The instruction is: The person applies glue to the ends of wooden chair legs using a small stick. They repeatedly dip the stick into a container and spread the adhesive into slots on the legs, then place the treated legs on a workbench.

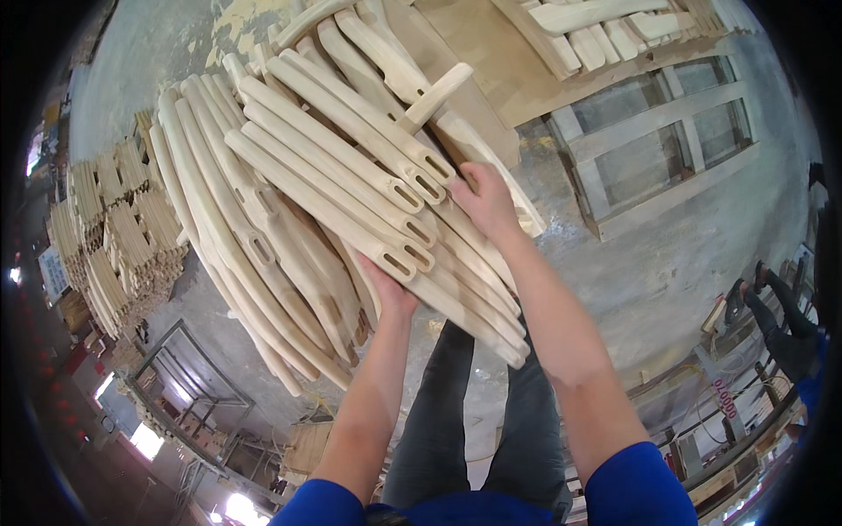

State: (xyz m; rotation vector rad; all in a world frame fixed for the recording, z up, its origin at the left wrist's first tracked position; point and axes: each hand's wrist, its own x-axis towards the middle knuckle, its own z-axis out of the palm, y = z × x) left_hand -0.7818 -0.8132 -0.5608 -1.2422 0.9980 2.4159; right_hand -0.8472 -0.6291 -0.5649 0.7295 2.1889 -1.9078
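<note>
Several long, pale, slightly curved wooden bars (324,188) with slots cut through them lie side by side in front of me, slanting from upper left to lower right. My left hand (388,291) grips the near-left side of this bundle, its fingers mostly hidden beneath the bars. On the opposite side, my right hand (485,203) closes around the bundle's edge, with the fingers curled by the slots. A shorter wooden bar (436,96) lies crosswise over the pile beyond. Curved wooden bars (210,188) of the same kind are heaped to the left of my hands.
A wooden pallet (658,145) lies on the concrete floor (614,289) at right. Brown cardboard (482,53) sits under more wooden parts (605,35) at the top. Stacked wood strips (114,219) stand at far left, near a metal frame (189,377). Another person's legs (776,307) show at far right.
</note>
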